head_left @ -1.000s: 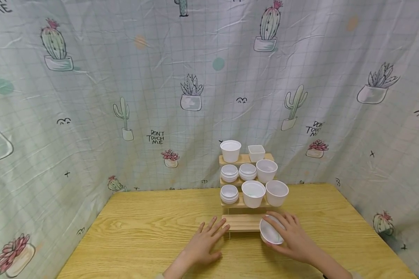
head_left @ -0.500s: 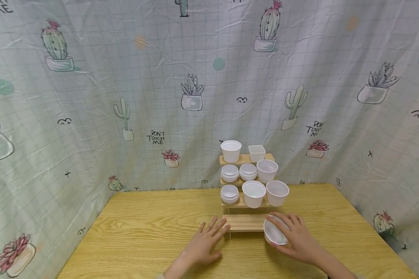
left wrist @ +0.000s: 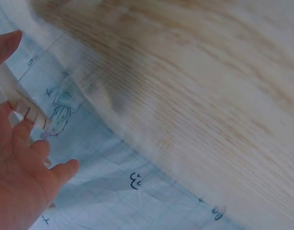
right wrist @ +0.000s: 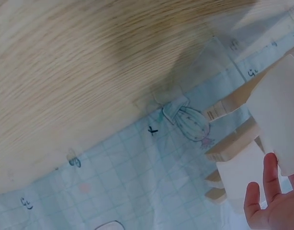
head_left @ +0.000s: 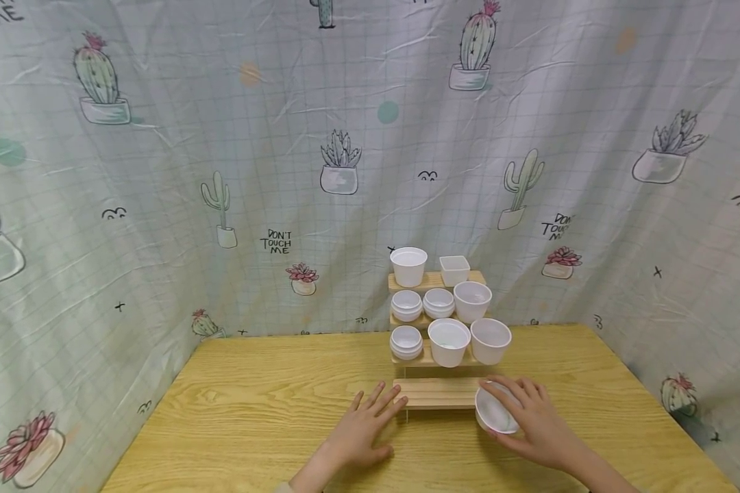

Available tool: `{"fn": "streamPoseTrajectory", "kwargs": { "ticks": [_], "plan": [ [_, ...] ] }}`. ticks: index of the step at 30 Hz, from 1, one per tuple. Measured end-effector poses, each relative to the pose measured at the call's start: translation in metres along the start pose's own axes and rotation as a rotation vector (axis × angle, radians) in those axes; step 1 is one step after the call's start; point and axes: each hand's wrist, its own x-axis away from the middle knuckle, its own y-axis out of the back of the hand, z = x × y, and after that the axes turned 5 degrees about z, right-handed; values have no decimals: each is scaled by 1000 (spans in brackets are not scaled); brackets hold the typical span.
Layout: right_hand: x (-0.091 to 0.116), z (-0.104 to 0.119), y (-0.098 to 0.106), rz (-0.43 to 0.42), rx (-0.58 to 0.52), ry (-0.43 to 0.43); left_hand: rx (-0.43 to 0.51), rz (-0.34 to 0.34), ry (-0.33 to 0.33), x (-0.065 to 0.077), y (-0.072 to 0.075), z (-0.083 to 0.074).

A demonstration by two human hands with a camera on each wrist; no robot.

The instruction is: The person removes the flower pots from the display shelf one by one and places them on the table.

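Note:
In the head view my right hand [head_left: 539, 424] holds a round white plastic cup [head_left: 495, 411], fingers over its far rim and thumb at its near side. The cup is tilted, its mouth facing up toward me, at the right end of the lowest wooden shelf [head_left: 434, 394] of a tiered stand. The right wrist view shows the cup's white wall [right wrist: 276, 115] above my raised fingers. My left hand [head_left: 360, 433] is spread with straight fingers, fingertips right at the shelf's left end. The left wrist view shows the left hand [left wrist: 22, 177] beside the stand's shelf ends.
Higher steps hold several white containers: a tall cup [head_left: 408, 267] and a square cup [head_left: 454, 271] on top, small ribbed jars [head_left: 405, 306] and more round cups [head_left: 490, 341] below. The stand is on a wood-grain table [head_left: 253, 404]. A cactus-print curtain [head_left: 370, 226] hangs behind.
My right hand has moved the white cup a little to the right along the lowest shelf, showing more of the bare wood. The left hand has stayed in place.

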Motion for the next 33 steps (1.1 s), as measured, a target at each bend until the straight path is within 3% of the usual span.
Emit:
{"fn": "streamPoseTrajectory", "kwargs": {
  "ticks": [22,33],
  "plan": [
    [11,-9,6,-7,14,-42,-6,4,10,1,1,0],
    [15,-16,8,-64,10,-81,-3,1,9,0,0,0]
  ]
}}
